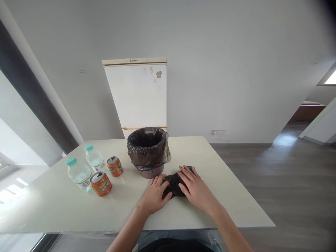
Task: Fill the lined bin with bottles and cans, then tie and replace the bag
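Note:
A crumpled black plastic bag (175, 182) lies on the table just in front of a lined trash bin. My left hand (155, 194) rests at the bag's left end, its thumb and fingers apart and touching the plastic. Laid over the bag's right part is my right hand (194, 187), fingers spread and fairly flat, covering some of it. The trash bin (152, 172) stands upright behind my left hand. A dark translucent bin liner (147, 157) covers its inside and folds down over the rim, hanging loosely on the right.
To the left stand two orange soda cans, a nearer can (101, 184) and a farther can (114, 166). Beside them are two clear bottles with teal caps, one nearer (78, 173) and one farther (95, 157). The pale table (231, 210) ends close to my body. Behind it stands a white refrigerator (139, 94).

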The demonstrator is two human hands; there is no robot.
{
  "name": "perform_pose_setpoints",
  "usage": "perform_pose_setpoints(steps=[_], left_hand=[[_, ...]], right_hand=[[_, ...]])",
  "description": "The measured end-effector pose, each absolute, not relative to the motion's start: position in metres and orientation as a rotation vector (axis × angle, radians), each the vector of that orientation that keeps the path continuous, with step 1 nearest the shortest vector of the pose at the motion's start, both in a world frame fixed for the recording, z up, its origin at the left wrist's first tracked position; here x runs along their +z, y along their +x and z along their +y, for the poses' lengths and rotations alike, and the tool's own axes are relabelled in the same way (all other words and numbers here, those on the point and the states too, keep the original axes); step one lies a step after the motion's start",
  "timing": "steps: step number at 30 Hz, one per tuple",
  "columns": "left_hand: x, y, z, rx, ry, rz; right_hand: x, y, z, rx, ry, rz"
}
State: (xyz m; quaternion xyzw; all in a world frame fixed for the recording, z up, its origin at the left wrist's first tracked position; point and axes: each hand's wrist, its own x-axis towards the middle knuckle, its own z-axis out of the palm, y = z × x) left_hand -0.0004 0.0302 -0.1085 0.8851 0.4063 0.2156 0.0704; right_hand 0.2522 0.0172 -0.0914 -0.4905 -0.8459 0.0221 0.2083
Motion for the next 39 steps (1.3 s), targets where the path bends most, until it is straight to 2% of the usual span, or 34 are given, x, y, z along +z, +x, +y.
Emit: perform_pose_setpoints(steps=[11,24,28,32,39], left_hand=[[-0.117,0.002,0.034,0.655,2.614,1.329],[-0.116,0.005,0.031,0.766,2.64,1.205],[-0.108,0.02,0.032,0.667,2.712,1.15],[-0.103,0.051,0.033,0.625,2.755,1.155],[-0.131,0.086,0.05,0.632,2.741,1.234]], right_hand=[[-0.135,0.27,0.036,0.199,-1.513,-2.43],[-0.138,0.265,0.035,0.173,-1.546,-2.407],[-0.134,0.262,0.034,0.193,-1.527,-2.401],[-0.126,0.263,0.037,0.08,-1.397,-2.343],[-0.131,0.266,0.044,0.057,-1.388,-2.225]])
